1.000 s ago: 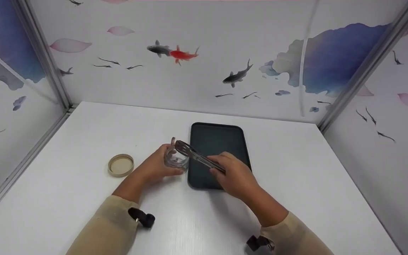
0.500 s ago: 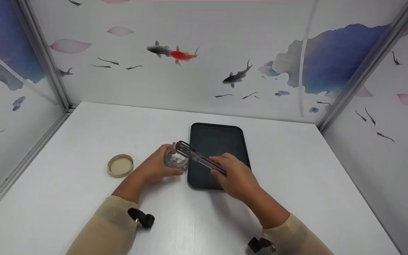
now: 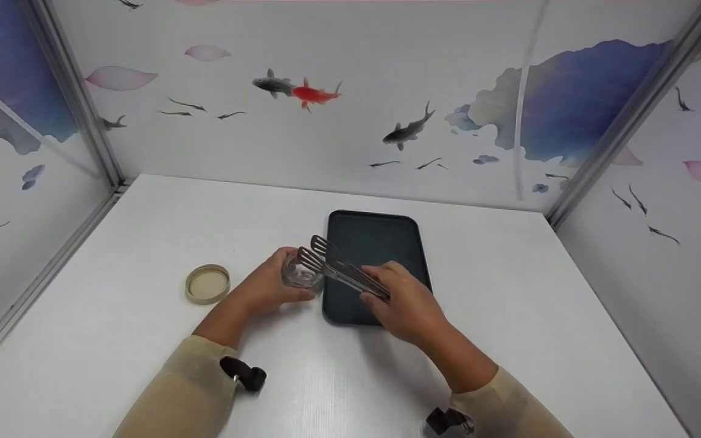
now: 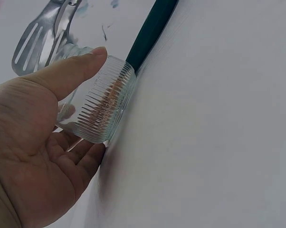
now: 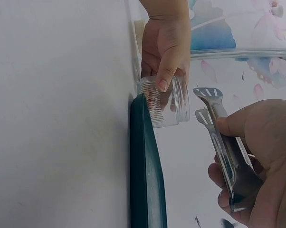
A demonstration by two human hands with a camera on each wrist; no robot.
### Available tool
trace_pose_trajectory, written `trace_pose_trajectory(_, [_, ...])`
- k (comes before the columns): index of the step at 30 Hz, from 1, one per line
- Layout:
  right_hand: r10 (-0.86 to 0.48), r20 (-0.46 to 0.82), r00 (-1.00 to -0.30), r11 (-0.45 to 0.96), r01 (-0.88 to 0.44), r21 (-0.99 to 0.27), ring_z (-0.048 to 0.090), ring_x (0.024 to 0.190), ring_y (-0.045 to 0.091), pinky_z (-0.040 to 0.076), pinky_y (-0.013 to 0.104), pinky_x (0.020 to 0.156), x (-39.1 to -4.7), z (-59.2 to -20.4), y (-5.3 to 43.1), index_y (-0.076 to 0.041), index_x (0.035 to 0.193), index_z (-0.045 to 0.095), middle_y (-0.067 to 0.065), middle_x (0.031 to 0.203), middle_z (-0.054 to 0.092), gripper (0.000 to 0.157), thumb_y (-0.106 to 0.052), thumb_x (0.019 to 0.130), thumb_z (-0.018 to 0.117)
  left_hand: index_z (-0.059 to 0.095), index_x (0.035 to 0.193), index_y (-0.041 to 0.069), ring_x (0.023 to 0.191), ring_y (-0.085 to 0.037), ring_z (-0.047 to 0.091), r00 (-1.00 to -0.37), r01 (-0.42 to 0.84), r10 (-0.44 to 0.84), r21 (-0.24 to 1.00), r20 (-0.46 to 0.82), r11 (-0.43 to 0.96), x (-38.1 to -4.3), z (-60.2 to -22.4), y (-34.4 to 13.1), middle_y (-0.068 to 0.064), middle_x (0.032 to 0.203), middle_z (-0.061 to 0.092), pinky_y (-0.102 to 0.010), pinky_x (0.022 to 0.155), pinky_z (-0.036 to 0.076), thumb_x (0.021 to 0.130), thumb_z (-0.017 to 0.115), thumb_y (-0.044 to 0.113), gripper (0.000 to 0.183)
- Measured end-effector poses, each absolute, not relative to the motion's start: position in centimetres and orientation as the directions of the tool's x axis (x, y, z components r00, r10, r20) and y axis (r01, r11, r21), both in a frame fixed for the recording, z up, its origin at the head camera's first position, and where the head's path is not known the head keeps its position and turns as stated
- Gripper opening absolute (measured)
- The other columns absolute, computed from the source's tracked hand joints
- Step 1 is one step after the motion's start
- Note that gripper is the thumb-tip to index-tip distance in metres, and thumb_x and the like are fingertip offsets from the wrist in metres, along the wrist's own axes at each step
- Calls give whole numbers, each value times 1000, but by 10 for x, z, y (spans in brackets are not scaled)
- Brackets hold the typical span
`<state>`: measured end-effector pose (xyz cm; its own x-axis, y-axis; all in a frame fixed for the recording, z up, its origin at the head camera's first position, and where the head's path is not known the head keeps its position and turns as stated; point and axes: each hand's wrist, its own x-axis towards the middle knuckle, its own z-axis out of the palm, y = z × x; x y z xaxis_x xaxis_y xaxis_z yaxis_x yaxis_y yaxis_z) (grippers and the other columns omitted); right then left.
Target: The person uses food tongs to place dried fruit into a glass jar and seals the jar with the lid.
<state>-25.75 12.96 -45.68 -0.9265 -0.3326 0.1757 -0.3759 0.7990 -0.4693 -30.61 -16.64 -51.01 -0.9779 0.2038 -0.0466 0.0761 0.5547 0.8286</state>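
My left hand (image 3: pixel 277 277) grips a clear glass jar (image 4: pixel 93 99) with a ribbed lower part, thumb on one side and fingers round the other. The jar stands on the white table with its mouth uncovered, right beside the left edge of a dark green tray (image 3: pixel 375 304). In my right hand (image 3: pixel 402 298) are metal tongs (image 5: pixel 226 147), held by the handle between thumb and fingers. Their slotted ends are spread apart, with nothing seen between them. In the head view they overlap the jar's mouth and the tray's edge; in the right wrist view they sit above the mouth.
A round beige lid (image 3: pixel 207 284) lies on the table (image 3: pixel 162 225) to the left of my left hand, its inside facing up. White panels (image 3: pixel 350 158) printed with fish and petals enclose the table at the back and sides.
The ends of the tongs were together a second ago and have opened apart. A thin pinkish shape at their tips by the jar's rim no longer shows. Both hands stay nearly in place.
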Motion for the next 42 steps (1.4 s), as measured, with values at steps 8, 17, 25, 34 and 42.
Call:
trace_pose_trajectory(8, [-309, 145, -940, 806, -340, -484, 59, 95, 8, 52, 31, 81, -257, -455, 129, -33, 153, 59, -12, 126, 62, 56, -38, 100, 77, 36, 162, 17, 154, -33, 46, -977, 72, 205, 828, -52, 555, -305, -509, -166, -9, 163, 50, -55, 128, 35, 81, 95, 36, 103])
trace_pose_trajectory(17, [-275, 149, -950, 807, -313, -501, 62, 101, 12, 54, 34, 85, -262, -458, 139, -31, 156, 56, -5, 137, 61, 60, -39, 100, 77, 36, 162, 19, 153, -32, 47, -979, 67, 195, 821, -55, 568, -306, -511, -166, -10, 164, 49, -55, 127, 37, 80, 96, 39, 103])
trace_pose_trajectory(25, [-222, 134, -966, 806, -259, -532, 61, 106, 17, 52, 37, 87, -272, -458, 160, -28, 159, 53, -2, 140, 59, 63, -39, 101, 75, 35, 163, 18, 154, -34, 46, -980, 59, 186, 810, -63, 584, -305, -510, -166, -12, 164, 48, -56, 127, 36, 81, 95, 41, 104])
trace_pose_trajectory(34, [-147, 128, -981, 836, -193, -513, 62, 129, 28, 52, 50, 106, -295, -465, 204, -17, 160, 51, 12, 147, 58, 64, -36, 103, 72, 34, 164, 17, 155, -35, 44, -977, 43, 195, 815, -86, 579, -308, -509, -164, -13, 165, 47, -56, 128, 36, 81, 95, 39, 106])
trace_pose_trajectory(42, [-89, 154, -984, 857, -154, -491, 63, 117, 32, 53, 55, 102, -312, -475, 247, -7, 156, 53, 20, 136, 61, 59, -31, 105, 70, 32, 164, 17, 156, -37, 43, -977, 35, 189, 809, -95, 587, -308, -509, -166, -14, 166, 46, -58, 128, 35, 79, 96, 43, 109])
